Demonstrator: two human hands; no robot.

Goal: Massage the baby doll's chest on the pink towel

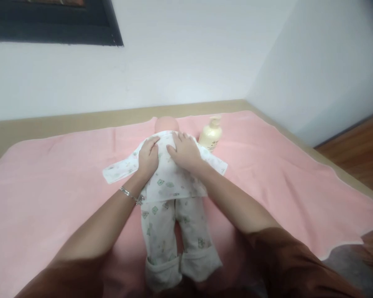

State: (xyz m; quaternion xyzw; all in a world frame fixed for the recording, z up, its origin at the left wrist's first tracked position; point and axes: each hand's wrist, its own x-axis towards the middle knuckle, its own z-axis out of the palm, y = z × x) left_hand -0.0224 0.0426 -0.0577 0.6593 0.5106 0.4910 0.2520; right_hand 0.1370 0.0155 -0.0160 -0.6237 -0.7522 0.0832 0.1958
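A baby doll (pixel 174 178) in a white long-sleeved top and matching trousers with small green prints lies stretched out, its bald head away from me and no face showing. My left hand (pixel 149 156) rests along the left side of its upper body, fingers extended. On the right side of the upper body, near the shoulder, my right hand (pixel 186 152) lies flat with its fingers spread and thumb pointing inward. Neither hand holds anything; both touch the top. The doll's sleeves stretch out to either side, and its trouser cuffs are turned up.
A pink cloth (pixel 65 178) lies under the doll. Beyond the right hand stands a cream pump bottle (pixel 211 134). The tan edge of the surface (pixel 205 106) meets a white wall (pixel 180 58). A dark frame (pixel 81 25) hangs at upper left, and wooden floor (pixel 357 145) shows at right.
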